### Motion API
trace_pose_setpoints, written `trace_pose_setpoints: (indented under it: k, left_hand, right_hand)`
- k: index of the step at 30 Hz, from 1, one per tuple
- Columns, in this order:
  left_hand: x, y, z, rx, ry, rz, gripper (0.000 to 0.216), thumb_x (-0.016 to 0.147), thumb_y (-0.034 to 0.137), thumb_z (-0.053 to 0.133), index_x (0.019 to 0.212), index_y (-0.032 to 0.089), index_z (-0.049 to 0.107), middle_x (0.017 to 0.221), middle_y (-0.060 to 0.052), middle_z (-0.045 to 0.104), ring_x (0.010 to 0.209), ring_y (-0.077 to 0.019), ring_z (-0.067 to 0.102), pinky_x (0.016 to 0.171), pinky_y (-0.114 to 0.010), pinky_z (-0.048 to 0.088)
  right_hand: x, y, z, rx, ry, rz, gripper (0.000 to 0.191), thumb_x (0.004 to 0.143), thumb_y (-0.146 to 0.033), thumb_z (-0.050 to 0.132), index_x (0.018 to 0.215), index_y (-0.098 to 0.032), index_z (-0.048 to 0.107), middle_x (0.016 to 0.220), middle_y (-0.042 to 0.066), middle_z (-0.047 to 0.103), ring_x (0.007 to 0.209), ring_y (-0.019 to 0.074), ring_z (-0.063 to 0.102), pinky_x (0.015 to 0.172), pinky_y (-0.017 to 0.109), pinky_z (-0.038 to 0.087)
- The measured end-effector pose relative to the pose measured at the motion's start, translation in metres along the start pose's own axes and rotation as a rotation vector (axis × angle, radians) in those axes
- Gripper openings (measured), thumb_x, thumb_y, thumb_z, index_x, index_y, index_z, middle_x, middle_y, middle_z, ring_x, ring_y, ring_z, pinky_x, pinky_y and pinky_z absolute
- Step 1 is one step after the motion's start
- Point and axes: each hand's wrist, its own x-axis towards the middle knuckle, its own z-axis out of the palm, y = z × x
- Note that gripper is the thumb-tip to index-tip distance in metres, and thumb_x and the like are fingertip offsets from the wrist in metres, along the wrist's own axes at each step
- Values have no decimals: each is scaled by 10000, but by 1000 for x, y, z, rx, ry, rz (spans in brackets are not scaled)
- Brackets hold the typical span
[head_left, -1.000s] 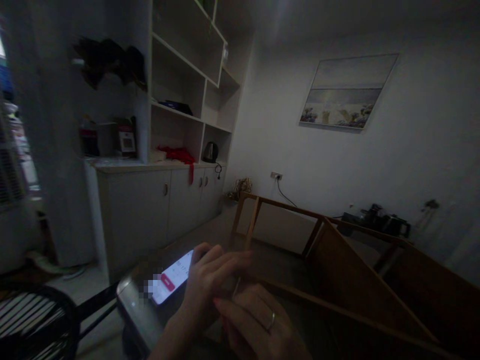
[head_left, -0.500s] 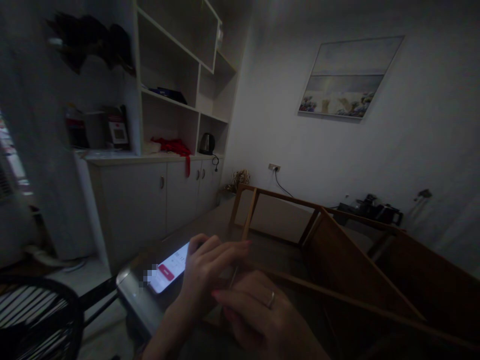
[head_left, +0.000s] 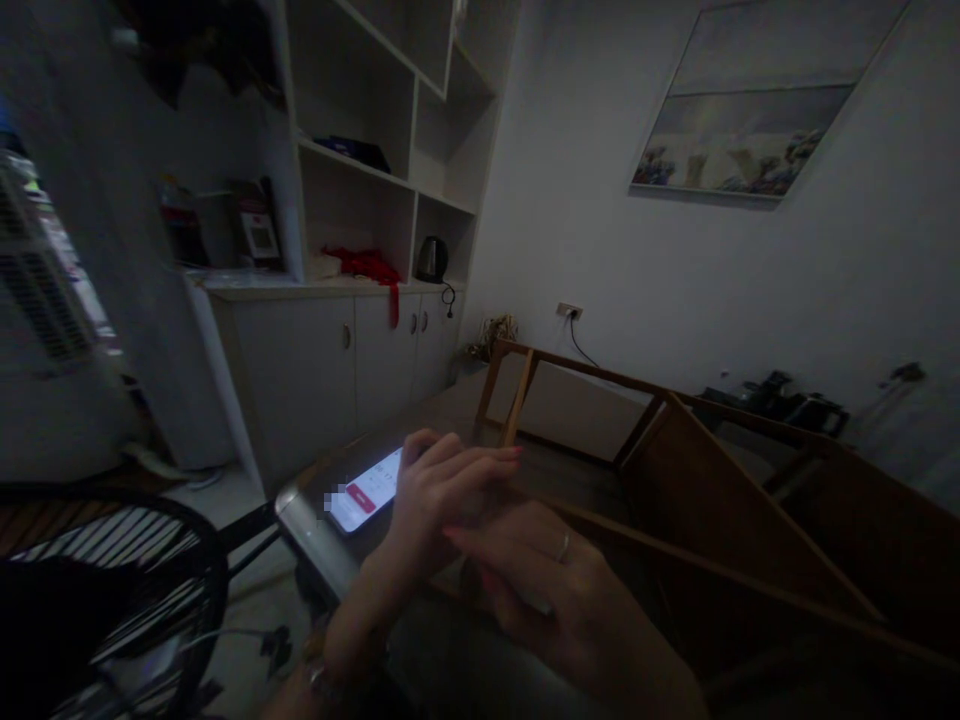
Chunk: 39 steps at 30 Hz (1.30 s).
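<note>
My left hand (head_left: 448,490) is in front of me with its fingers bent and pressed together, pointing right. Close against it is my right hand (head_left: 559,590), which wears a ring; thumb and forefinger meet in a pinch. Whatever lies between the two hands is too small and dark to make out. A phone (head_left: 367,492) with a lit screen and a red button lies on the table (head_left: 420,425), partly behind my left hand. Just beyond my fingers stands a wooden frame (head_left: 645,540) with slanted panels.
A black woven chair (head_left: 214,570) is at the lower left. White cabinets (head_left: 300,380) line the left, with a kettle (head_left: 433,260) and a red cloth (head_left: 367,266) on their shelves. A picture (head_left: 739,125) hangs on the wall above a socket (head_left: 569,311).
The view has swung left and down, so the room appears shifted right and up. My hands stay together in nearly the same pose. The thin sliver seen between them earlier no longer shows clearly.
</note>
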Motion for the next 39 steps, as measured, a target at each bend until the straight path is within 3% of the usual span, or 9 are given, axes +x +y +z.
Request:
trace_pose_setpoints:
  k: [7, 13, 17, 20, 25, 30, 39]
  left_hand:
    - [4, 3, 0, 35, 41, 28, 328, 1043, 457, 454, 975, 262, 708, 1058, 17, 819, 706, -166, 611, 805, -414, 311]
    - [3, 0, 1, 45, 51, 38, 365, 1059, 464, 403, 993, 274, 707, 1073, 24, 816, 705, -161, 615, 807, -413, 310]
    - [2, 0, 1, 58, 38, -1, 323, 1066, 393, 423, 1009, 287, 722, 1090, 43, 811, 698, -155, 599, 822, -407, 312]
    - [2, 1, -1, 48, 8, -26, 301, 1063, 367, 438, 1031, 297, 729, 1110, 47, 806, 734, -160, 611, 851, -411, 324]
    - [3, 4, -9, 0, -92, -34, 277, 1057, 360, 447, 1090, 293, 714, 1187, 42, 782, 783, -166, 630, 836, -416, 336]
    - [3, 3, -7, 37, -56, -5, 346, 1072, 402, 386, 1032, 278, 706, 1161, 37, 791, 760, -168, 636, 820, -431, 321]
    - [4, 5, -6, 87, -27, -13, 372, 1065, 433, 397, 1002, 280, 730, 1098, 25, 810, 724, -176, 606, 828, -431, 314]
  right_hand:
    - [3, -2, 4, -13, 47, 57, 152, 1001, -232, 598, 1141, -220, 654, 1039, 24, 715, 984, 154, 656, 875, 263, 563]
    - [9, -5, 25, -274, 316, -54, 135, 1014, -256, 580, 910, -182, 625, 765, 12, 670, 747, 153, 604, 700, 273, 541]
    - [12, -10, 32, -375, 414, -64, 114, 1005, -205, 590, 897, -191, 624, 746, 18, 656, 739, 151, 589, 687, 269, 539]
    - [11, -10, 35, -426, 402, -87, 39, 987, -150, 600, 993, -172, 631, 787, 30, 680, 761, 159, 607, 719, 289, 552]
    - [9, -9, 38, -424, 383, -80, 201, 969, -129, 622, 1169, -148, 621, 831, 32, 698, 801, 172, 624, 750, 305, 550]
    - [9, -11, 37, -434, 371, -54, 65, 986, -150, 597, 1017, -157, 654, 784, 22, 672, 749, 161, 586, 729, 303, 532]
    - [6, -6, 38, -467, 298, -22, 156, 1014, -204, 563, 910, -195, 679, 813, 24, 660, 798, 163, 571, 797, 305, 528]
